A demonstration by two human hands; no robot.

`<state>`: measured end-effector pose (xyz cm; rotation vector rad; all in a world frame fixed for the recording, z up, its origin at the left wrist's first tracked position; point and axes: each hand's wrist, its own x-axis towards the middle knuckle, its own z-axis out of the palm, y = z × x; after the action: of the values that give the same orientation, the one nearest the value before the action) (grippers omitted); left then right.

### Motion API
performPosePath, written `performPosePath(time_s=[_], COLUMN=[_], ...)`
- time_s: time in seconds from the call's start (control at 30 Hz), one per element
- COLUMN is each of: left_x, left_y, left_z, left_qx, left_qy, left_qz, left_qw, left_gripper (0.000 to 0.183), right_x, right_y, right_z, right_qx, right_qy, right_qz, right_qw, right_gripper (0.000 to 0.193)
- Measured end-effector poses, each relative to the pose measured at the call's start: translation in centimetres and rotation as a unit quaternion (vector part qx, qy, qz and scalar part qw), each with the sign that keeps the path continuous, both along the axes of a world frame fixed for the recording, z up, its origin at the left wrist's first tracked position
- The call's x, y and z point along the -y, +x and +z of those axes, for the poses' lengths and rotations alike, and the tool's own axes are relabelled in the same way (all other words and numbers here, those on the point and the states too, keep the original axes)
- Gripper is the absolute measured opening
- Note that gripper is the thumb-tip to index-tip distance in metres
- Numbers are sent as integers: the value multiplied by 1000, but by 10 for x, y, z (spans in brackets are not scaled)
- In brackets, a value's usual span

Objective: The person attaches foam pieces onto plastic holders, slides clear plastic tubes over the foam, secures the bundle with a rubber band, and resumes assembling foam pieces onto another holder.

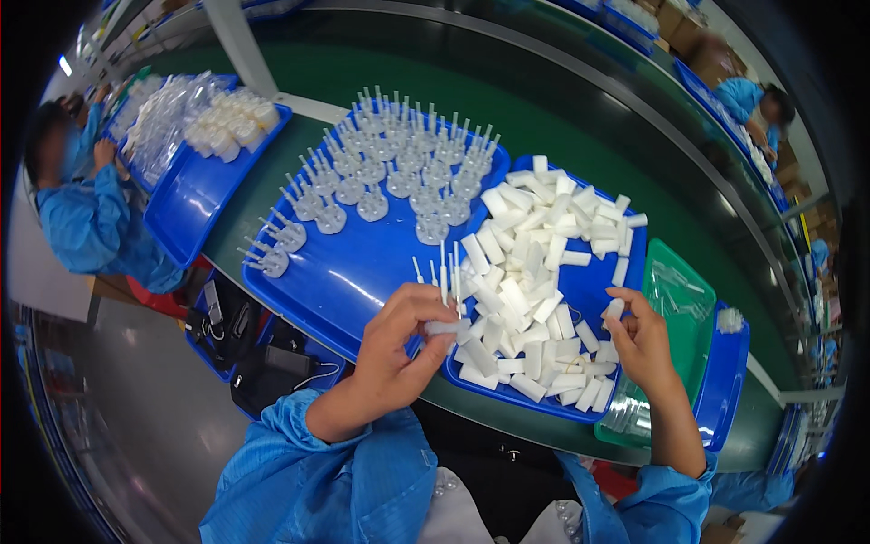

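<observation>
My left hand (390, 352) is closed on a clear plastic part (444, 326) with a flat round base and several thin upright tubes. Between the thumb and fingers of my right hand (648, 349) is a small white block (615, 308), seen partly end-on. Both hands are above a blue tray (430, 376) heaped with loose white oblong blocks (517, 295). Left of that heap, another blue tray (313, 272) bears many clear parts (372, 204) of the same tubed kind, standing in rows toward its far side.
A green tray (696, 363) with clear plastic film lies at the right, beside another blue tray (728, 385). Farther left, blue trays (195, 204) hold bagged and white parts. Dark bags (272, 372) sit below the table edge. A co-worker in a blue sleeve (82, 222) sits at the left.
</observation>
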<state>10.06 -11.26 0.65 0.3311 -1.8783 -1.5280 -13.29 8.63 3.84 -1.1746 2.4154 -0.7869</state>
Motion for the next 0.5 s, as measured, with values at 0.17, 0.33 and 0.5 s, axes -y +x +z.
performPosePath(time_s=[0.17, 0.33, 0.5], left_x=[-24, -46, -58], left_y=[-17, -33, -42], left_z=[-3, -13, -8], left_qx=[-45, -2, 10], left_qy=[123, 165, 198], left_qz=[-156, -254, -292], left_qw=[979, 953, 936], left_gripper=[21, 22, 22], right_x=[-21, -19, -16], right_y=[37, 59, 55], right_z=[4, -9, -15], right_qx=[349, 510, 476], right_qy=[-197, -331, -391], right_qz=[-71, -180, -172], right_qw=[913, 773, 769], right_gripper=[34, 15, 22])
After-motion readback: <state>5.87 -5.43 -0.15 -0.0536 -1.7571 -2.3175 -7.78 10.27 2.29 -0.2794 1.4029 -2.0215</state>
